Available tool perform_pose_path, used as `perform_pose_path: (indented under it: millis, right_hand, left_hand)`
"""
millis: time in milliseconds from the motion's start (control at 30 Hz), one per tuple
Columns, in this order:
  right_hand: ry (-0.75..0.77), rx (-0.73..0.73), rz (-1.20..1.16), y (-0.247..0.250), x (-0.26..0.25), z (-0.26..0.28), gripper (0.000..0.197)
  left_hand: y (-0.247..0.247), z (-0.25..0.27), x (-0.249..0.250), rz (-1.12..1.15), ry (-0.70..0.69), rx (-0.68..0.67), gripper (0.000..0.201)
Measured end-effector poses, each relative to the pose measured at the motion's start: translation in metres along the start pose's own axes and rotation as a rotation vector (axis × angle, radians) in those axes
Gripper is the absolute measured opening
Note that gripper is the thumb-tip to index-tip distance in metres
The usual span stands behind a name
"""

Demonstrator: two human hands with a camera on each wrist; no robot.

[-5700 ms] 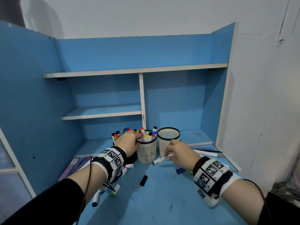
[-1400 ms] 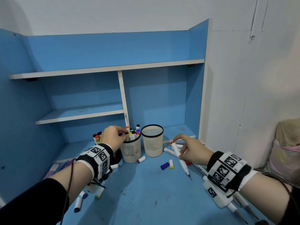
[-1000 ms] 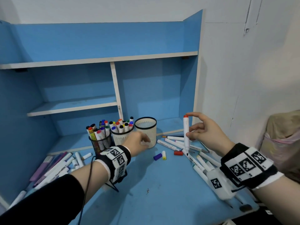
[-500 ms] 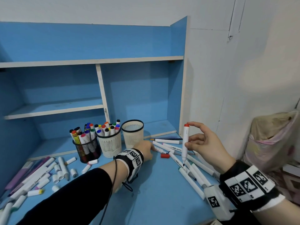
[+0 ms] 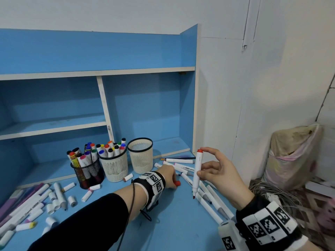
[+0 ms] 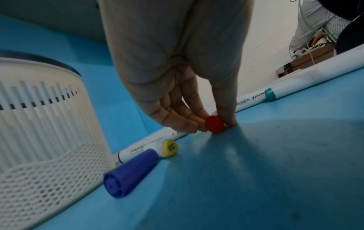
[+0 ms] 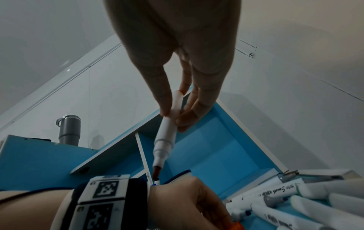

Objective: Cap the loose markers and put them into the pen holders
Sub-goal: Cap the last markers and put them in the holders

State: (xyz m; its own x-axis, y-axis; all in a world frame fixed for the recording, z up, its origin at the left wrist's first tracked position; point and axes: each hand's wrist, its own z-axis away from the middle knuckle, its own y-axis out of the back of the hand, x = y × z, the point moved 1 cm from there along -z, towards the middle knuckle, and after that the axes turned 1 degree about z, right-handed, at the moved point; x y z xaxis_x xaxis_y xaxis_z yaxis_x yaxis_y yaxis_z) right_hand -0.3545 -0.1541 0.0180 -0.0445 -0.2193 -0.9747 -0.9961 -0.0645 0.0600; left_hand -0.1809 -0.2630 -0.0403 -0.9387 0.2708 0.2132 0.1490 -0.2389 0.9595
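Blue desktop is carrying three pen holders point(image 5: 141, 156) at left. Centre, the left hand point(image 5: 167, 176) is pinching a red cap point(image 6: 214, 124) off the surface. Rightward, the right hand point(image 5: 220, 173) is gripping an uncapped red marker point(image 5: 196, 173), tip down. Capping probably comes next: cap to tip.

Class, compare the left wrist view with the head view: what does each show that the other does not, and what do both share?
Only the left wrist view shows a purple cap and a yellow-ended marker lying beside the white holder. Only the head view shows the right hand holding an uncapped red marker upright, plus two holders filled with markers. Both show the left hand pinching a red cap on the blue desk.
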Motion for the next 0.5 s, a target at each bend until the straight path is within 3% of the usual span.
perform_pose_path:
  millis: [233,433,500]
  right_hand:
    - [0.003,0.096,-0.161,-0.002,0.008,0.011,0.067]
    - [-0.045,0.146,-0.313,-0.010,0.018,0.017,0.052]
    - [-0.055,0.178,-0.357,-0.018,0.022,0.019,0.047]
  left_hand:
    - [-0.001,0.037,0.001,0.050,-0.087,-0.058,0.033]
    - [0.003,0.085,-0.004,0.437,-0.097,0.195,0.015]
    - [0.008,0.102,-0.008,0.565,-0.094,0.268,0.019]
